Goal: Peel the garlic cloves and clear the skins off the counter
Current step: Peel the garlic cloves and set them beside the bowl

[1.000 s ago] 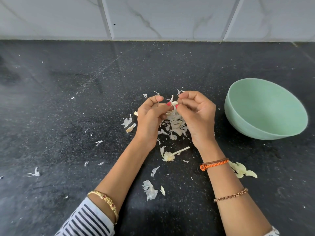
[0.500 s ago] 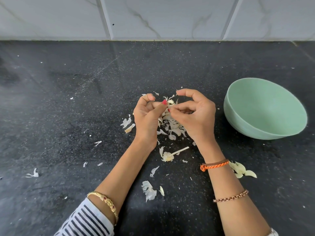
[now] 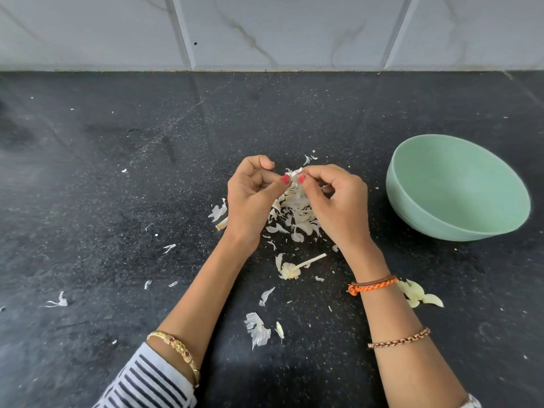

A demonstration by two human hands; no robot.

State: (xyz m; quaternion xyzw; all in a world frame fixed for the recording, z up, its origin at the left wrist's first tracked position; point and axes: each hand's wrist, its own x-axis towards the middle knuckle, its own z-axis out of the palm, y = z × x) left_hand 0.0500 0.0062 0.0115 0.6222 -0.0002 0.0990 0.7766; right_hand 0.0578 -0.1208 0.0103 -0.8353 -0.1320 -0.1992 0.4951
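My left hand (image 3: 250, 198) and my right hand (image 3: 338, 201) meet above the black counter (image 3: 117, 201), thumbs tip to tip. Together they pinch a small garlic clove (image 3: 295, 174) with white skin sticking up from it; most of the clove is hidden by the fingers. Beneath the hands lies a heap of peeled skins (image 3: 297, 216). A bare garlic stem with its root base (image 3: 294, 268) lies just below the heap. More skins are scattered around: a large flake (image 3: 259, 329) near my left forearm and a yellowish pair (image 3: 418, 294) by my right wrist.
A pale green bowl (image 3: 459, 187) stands to the right of my hands, tilted toward me, its inside showing nothing. Small skin flecks dot the counter to the left (image 3: 57, 303). A tiled wall (image 3: 265, 30) closes off the back.
Both hands have shifted slightly while working the clove; my right hand's fingers have come down and its thumb now meets my left thumb. The bowl and the skin heap stay put.
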